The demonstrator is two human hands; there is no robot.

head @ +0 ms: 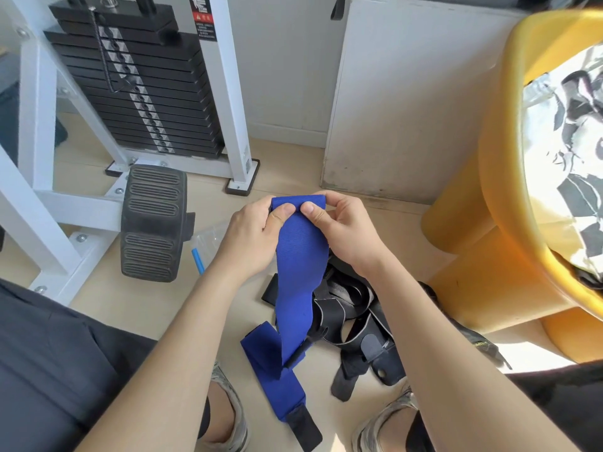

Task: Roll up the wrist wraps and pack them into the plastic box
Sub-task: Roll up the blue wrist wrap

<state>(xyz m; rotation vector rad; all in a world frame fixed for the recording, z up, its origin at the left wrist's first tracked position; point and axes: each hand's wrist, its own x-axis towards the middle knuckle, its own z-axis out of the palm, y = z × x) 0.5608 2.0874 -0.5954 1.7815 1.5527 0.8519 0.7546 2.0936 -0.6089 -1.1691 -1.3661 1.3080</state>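
A blue wrist wrap (301,272) hangs from both hands down to the floor, its top end folded over into the start of a roll. My left hand (253,236) and my right hand (342,230) pinch that top end, thumbs side by side on the fold. A second blue wrap (277,383) with a black end tab lies flat on the floor between my feet. Several black wraps (352,308) lie tangled on the floor under my right forearm. The clear plastic box (208,241) with a blue clip is partly visible on the floor behind my left hand.
A white weight machine (39,203) with a black weight stack (140,93) and a black foot pedal (151,223) stands at the left. A yellow plastic stool (489,256) with patterned cloth on it is at the right. A white board (408,102) leans at the back.
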